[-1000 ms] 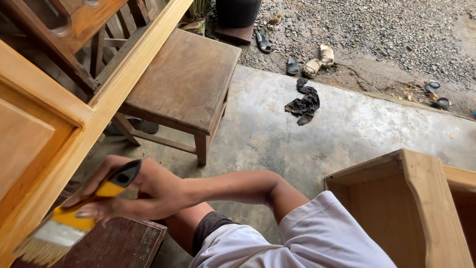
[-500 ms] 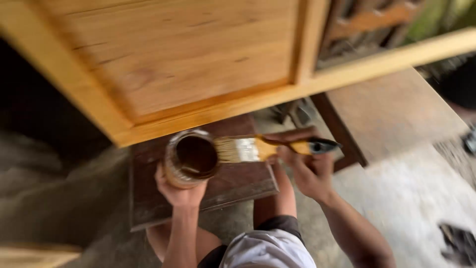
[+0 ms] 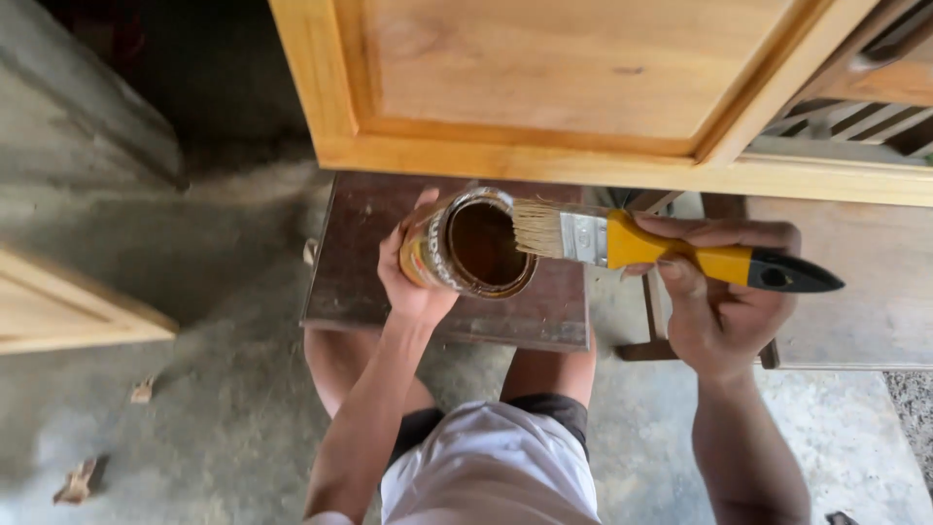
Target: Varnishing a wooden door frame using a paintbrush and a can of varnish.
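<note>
My left hand (image 3: 413,277) grips a round open tin (image 3: 468,246) of dark brown varnish, tilted toward me above a low dark wooden stool (image 3: 362,258). My right hand (image 3: 721,306) holds a paintbrush (image 3: 661,250) with a yellow and black handle. Its pale bristles rest at the tin's right rim. A light wooden cabinet door panel (image 3: 583,78) hangs just above both hands. My knees and white shorts (image 3: 486,467) show below.
A brown wooden stool (image 3: 865,292) stands at the right on the grey concrete floor (image 3: 194,418). Another light wooden panel (image 3: 68,306) pokes in at the left edge. Small wood scraps (image 3: 80,479) lie on the floor at the lower left.
The view swung from the yard back to the cabinet. My left hand picked up the tin, and the brush came to its rim. The view is now closer than half a second ago.
</note>
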